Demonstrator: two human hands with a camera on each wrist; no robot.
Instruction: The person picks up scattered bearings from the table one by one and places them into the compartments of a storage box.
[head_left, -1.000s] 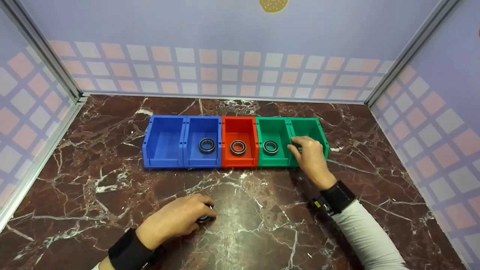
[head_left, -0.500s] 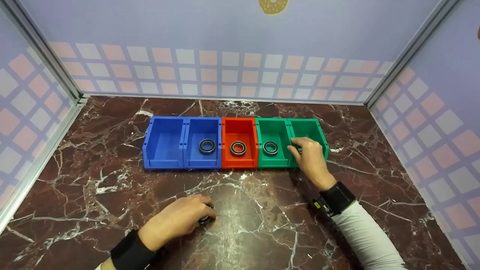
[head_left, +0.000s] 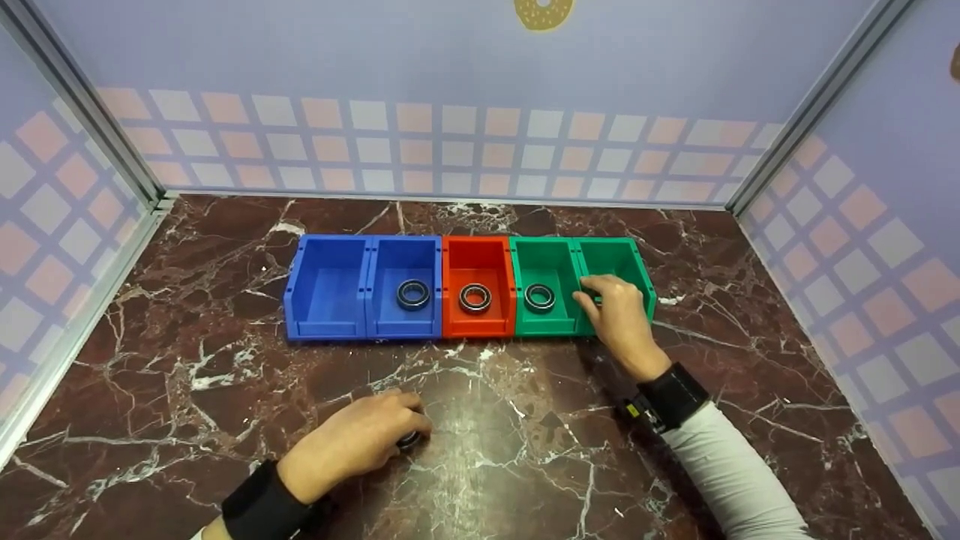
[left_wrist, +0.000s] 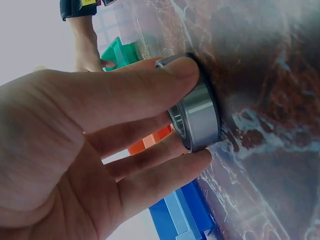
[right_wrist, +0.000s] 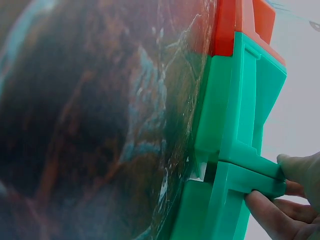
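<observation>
In the head view my left hand point(head_left: 360, 439) is low on the marble table, left of centre. Its thumb and fingers grip a ball bearing point(left_wrist: 197, 117) by the rim, flat at the table surface. My right hand point(head_left: 621, 311) is at the two green bins. Thumb and fingers straddle the adjoining side walls point(right_wrist: 255, 172), pinching them. One bearing point(head_left: 540, 298) lies in the left green bin point(head_left: 546, 328), another point(head_left: 475, 298) in the red bin point(head_left: 478, 328), a third point(head_left: 413, 295) in the right blue bin point(head_left: 405, 330). My hand covers part of the right green bin point(head_left: 611, 259).
The left blue bin point(head_left: 328, 328) ends the joined row, with no bearing visible in it. Patterned panels point(head_left: 480, 67) close off the back and both sides. Marble tabletop point(head_left: 525, 465) stretches in front of the bins.
The head view has tilted slightly, shifting the scene a few pixels. Both hands keep their places and grips; the bearings in the bins stay put.
</observation>
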